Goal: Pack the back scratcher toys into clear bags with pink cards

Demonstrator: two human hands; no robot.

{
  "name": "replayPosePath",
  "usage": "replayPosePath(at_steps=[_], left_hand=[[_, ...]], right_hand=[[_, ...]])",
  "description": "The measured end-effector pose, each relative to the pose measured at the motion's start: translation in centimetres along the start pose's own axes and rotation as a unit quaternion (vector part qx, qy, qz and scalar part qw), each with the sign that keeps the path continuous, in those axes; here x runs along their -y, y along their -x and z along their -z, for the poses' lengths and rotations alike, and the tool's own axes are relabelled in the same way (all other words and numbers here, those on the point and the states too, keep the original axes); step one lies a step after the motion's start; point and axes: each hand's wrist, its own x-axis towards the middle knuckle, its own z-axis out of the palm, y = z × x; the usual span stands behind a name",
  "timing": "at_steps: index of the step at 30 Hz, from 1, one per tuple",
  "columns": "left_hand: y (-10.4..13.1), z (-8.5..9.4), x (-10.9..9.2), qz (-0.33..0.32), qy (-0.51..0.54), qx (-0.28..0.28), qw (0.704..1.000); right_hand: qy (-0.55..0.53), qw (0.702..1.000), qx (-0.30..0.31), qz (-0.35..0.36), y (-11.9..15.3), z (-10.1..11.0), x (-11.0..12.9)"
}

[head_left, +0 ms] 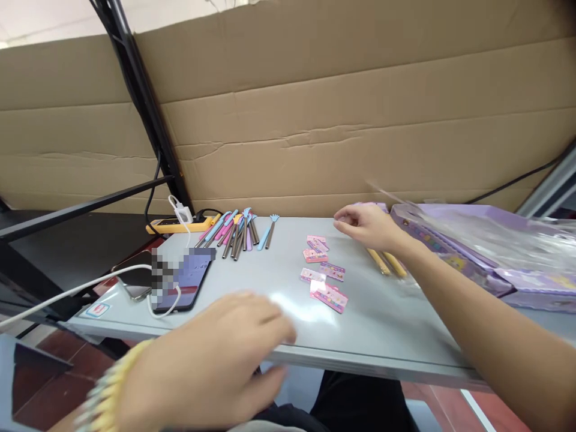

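My left hand (220, 354) hovers over the table's front edge, blurred, thumb apart from the fingers, with nothing visible in it. A yellow and pale bracelet (108, 384) circles its wrist. My right hand (369, 225) is above the back right of the table, fingers loosely curled, a gap between thumb and forefinger. I see nothing held there. Below it lie yellow sticks (384, 264) in clear wrapping, partly hidden by my hand and forearm. Left of it, several small pink and purple printed cards (330, 297) are scattered across the grey table (265, 282).
Hand-shaped sticks with metal rods (236, 231) lie in a pile at the back left. Nearby are a phone (191, 279), a white cable (94, 282) and a yellow power strip (189, 226). A purple box (454, 255) with clear plastic stands right. Cardboard (315, 108) closes off the back.
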Motion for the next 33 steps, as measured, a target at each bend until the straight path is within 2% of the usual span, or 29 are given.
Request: replayPosePath(at_steps=[1,3,5,8,11,14,17,22,28,33], left_hand=[[-2.9,-0.3,0.4,-0.002,0.003,-0.019,1.0],[-8.3,-1.3,2.1,0.021,0.015,-0.109,0.994],[-12.7,-2.6,4.3,0.078,0.025,-0.16,0.984],[-16.5,-4.6,7.6,0.16,0.003,-0.175,0.971],[-16.9,-6.2,9.9,0.215,-0.037,-0.158,0.963],[-16.0,-7.3,10.9,0.245,-0.052,-0.12,0.961],[-15.6,-8.0,10.6,0.257,-0.043,-0.106,0.96],[-16.3,-8.8,9.6,0.24,-0.028,-0.116,0.964],[-16.0,-8.6,10.0,0.261,-0.039,-0.135,0.955],[-16.0,-8.6,10.2,0.277,-0.022,-0.122,0.953]], right_hand=[[0.022,1.0,-0.018,0.01,-0.3,-0.5,-1.1],[0.043,0.998,-0.038,0.013,-0.3,-1.7,-2.7],[0.056,0.997,-0.048,0.0,0.2,-2.8,-3.6],[0.037,0.998,-0.041,-0.012,1.3,-3.8,-3.8],[-0.008,0.999,-0.03,-0.03,1.9,-3.9,-3.5],[-0.034,0.997,-0.024,-0.069,2.0,-3.5,-3.5],[-0.034,0.995,-0.019,-0.09,2.0,-3.3,-3.9],[-0.024,0.994,-0.005,-0.103,2.1,-3.1,-4.4],[-0.019,0.994,0.012,-0.105,2.1,-3.0,-4.3],[-0.023,0.996,0.021,-0.09,2.1,-3.2,-4.1]])
